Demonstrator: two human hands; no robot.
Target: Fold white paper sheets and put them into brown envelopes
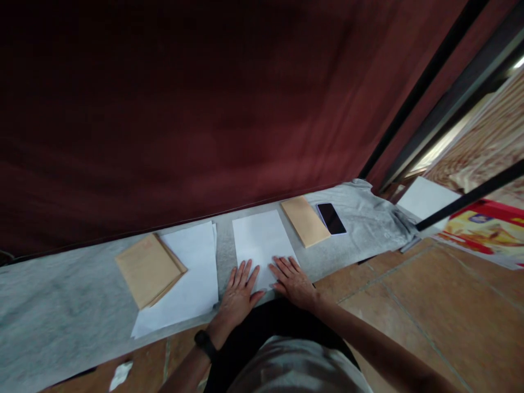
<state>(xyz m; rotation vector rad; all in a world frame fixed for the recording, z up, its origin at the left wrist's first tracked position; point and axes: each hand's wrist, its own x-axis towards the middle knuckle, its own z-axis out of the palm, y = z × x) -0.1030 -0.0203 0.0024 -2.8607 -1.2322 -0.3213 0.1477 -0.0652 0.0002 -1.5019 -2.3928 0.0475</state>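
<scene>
A white sheet of paper (262,234) lies flat before me on a long narrow surface draped in grey cloth. My left hand (238,292) rests palm down on its near left corner, fingers stretched out. On the near right corner lies my right hand (292,279), also flat with its fingers extended. Neither hand grips anything. To the right of the sheet is a brown envelope (305,220), with a dark-screened phone (332,218) beside it. At the left, several brown envelopes (147,267) overlap a stack of white paper (196,273).
The grey cloth (49,300) covers the narrow surface, which runs along a dark red wall (204,120). Dark metal bars (426,82) stand at the right. A red and yellow printed box (487,232) lies near the tiled floor (442,311). A white scrap (121,375) is on the floor.
</scene>
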